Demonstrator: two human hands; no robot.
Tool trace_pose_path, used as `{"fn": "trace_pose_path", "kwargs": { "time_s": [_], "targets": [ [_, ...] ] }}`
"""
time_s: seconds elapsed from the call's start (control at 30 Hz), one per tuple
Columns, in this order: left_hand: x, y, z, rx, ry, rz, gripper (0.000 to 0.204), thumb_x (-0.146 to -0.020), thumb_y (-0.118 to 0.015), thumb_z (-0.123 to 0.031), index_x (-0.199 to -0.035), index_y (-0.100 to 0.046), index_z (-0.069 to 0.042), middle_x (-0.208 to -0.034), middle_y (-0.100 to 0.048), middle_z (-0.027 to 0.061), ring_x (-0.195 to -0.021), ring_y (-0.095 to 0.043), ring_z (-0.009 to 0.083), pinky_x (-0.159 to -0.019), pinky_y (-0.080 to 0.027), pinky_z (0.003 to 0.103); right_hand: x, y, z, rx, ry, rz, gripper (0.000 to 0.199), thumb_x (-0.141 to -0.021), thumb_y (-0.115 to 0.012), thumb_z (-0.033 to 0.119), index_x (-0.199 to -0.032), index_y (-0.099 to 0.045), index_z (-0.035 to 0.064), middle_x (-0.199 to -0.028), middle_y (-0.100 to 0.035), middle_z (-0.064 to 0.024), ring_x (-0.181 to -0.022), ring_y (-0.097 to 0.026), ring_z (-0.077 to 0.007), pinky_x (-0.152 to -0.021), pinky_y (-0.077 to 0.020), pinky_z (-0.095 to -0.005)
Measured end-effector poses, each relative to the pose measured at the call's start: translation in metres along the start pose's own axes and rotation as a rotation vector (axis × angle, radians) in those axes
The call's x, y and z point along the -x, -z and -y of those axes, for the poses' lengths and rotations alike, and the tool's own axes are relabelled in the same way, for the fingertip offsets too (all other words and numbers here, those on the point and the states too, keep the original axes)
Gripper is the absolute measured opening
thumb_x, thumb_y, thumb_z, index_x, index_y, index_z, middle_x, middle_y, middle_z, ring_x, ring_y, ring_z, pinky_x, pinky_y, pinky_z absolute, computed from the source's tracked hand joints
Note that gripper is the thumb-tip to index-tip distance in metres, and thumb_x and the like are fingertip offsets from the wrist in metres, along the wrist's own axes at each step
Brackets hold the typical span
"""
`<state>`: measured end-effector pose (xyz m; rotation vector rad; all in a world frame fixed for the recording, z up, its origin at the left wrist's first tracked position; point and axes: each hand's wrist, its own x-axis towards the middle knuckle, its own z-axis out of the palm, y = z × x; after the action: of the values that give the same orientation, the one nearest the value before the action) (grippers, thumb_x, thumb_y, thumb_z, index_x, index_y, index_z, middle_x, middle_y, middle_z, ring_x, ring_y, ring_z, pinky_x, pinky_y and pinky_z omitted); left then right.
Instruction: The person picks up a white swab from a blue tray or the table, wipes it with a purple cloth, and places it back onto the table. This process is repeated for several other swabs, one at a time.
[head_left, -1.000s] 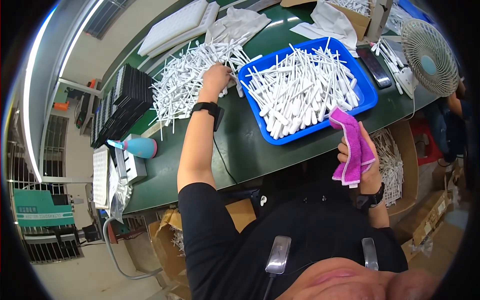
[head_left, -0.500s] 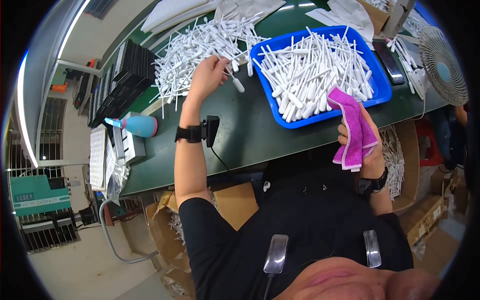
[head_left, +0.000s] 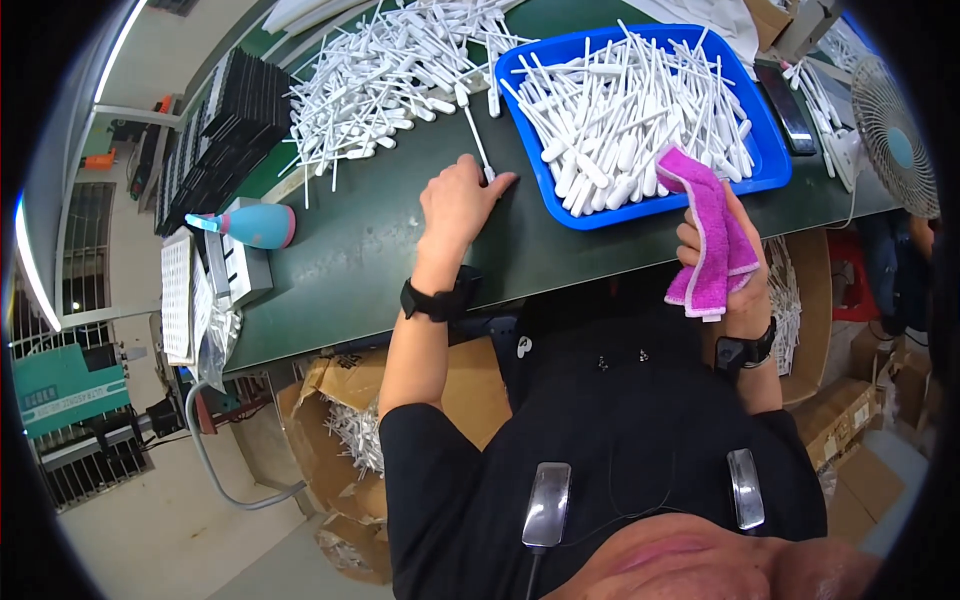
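My left hand (head_left: 460, 200) is low over the green table, in front of the loose pile. Between its thumb and fingers is the near end of a white plastic stick (head_left: 476, 135), whose thin shaft points away toward the heap. My right hand (head_left: 748, 265) is closed round a folded magenta cloth (head_left: 708, 240) in front of the tray's near right corner. Left of centre at the back lies a loose heap of similar white sticks (head_left: 390, 80), each with a thick rounded end. A blue tray (head_left: 585, 217) holds many more of them.
Black stacked trays (head_left: 235, 110) and a blue-and-pink spray bottle (head_left: 262, 226) stand on the left. A phone (head_left: 783, 110) lies right of the blue tray, near a fan (head_left: 895, 140). Below the table's front edge are cardboard boxes (head_left: 470, 385) with more sticks.
My left hand has come back from the heap toward the table's front edge, with a stick in its fingers. My right hand and the cloth have barely moved. The view has shifted slightly.
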<state>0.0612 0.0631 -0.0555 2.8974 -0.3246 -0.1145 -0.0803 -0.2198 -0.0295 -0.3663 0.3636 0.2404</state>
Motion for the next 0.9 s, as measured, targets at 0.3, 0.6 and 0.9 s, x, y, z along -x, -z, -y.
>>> {"fn": "trace_pose_path", "kwargs": {
  "time_s": [0.3, 0.6, 0.9],
  "targets": [
    [0.02, 0.006, 0.006, 1.118, 0.131, 0.026, 0.024, -0.091, -0.055, -0.024, -0.102, -0.058, -0.002, -0.079, -0.061, 0.0042, -0.061, -0.055, 0.0098, -0.044, -0.037, 0.02, 0.007, 0.001, 0.003, 0.003, 0.039, -0.036, 0.035, -0.1, -0.034, 0.035, -0.088, -0.052, 0.0076, -0.063, -0.04, -0.0002, -0.053, -0.034, -0.0107, -0.047, -0.0275, -0.0255],
    [0.025, -0.017, -0.012, 1.811, 0.159, 0.052, 0.028, -0.094, -0.051, -0.016, -0.116, -0.054, -0.001, -0.08, -0.052, -0.0018, -0.056, -0.039, 0.0025, -0.04, -0.027, 0.015, 0.006, -0.017, 0.0, 0.035, 0.047, -0.122, 0.035, -0.099, -0.035, 0.036, -0.09, -0.054, 0.0079, -0.065, -0.042, -0.0004, -0.054, -0.036, -0.0107, -0.047, -0.0283, -0.0254],
    [0.028, -0.016, -0.009, 1.842, 0.201, -0.032, 0.032, -0.093, -0.051, -0.015, -0.121, -0.052, 0.0, -0.087, -0.057, 0.0005, -0.056, -0.039, 0.0038, -0.041, -0.028, 0.016, 0.007, -0.002, 0.0, 0.079, 0.084, -0.053, 0.032, -0.098, -0.039, 0.035, -0.097, -0.056, 0.0078, -0.073, -0.051, -0.0021, -0.061, -0.046, -0.0126, -0.052, -0.0364, -0.0269]
  ]
}}
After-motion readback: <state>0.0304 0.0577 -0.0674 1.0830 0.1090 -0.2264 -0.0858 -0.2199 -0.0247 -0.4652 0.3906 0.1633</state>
